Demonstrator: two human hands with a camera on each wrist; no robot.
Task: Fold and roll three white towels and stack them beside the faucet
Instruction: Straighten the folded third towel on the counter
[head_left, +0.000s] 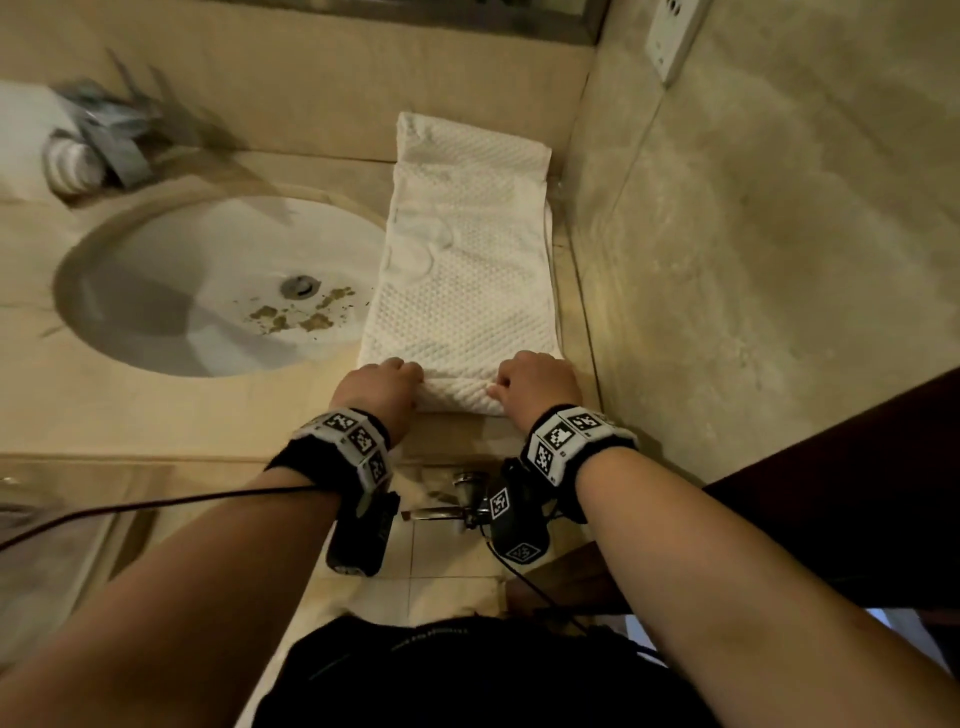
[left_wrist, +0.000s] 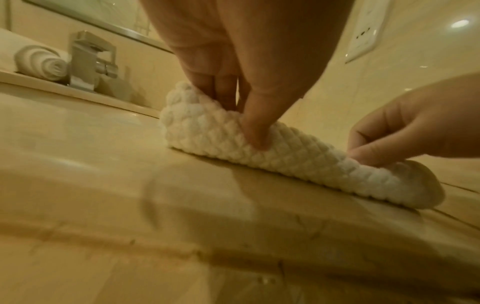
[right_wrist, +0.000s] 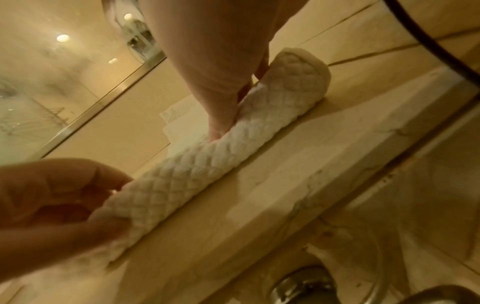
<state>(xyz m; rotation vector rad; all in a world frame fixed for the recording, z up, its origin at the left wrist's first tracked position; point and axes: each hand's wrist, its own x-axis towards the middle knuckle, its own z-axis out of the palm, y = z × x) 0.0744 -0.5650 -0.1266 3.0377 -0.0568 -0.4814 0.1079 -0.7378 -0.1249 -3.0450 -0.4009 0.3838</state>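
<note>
A white waffle-textured towel (head_left: 462, 270) lies folded in a long strip on the counter right of the sink, its far end up against the back wall. Its near end is rolled into a tight tube (left_wrist: 272, 152) (right_wrist: 197, 170). My left hand (head_left: 387, 382) pinches the tube's left end with curled fingers and thumb. My right hand (head_left: 530, 382) pinches the right end the same way. Behind the chrome faucet (head_left: 111, 137) (left_wrist: 91, 61), at the far left, sits a rolled white towel (head_left: 72, 166) (left_wrist: 41, 61).
The oval sink (head_left: 208, 291) with brown flecks near its drain lies left of the towel. A tiled side wall (head_left: 753, 234) stands close on the right, with a socket plate (head_left: 670, 36) high up. The beige counter edge (head_left: 208, 447) runs just below my wrists.
</note>
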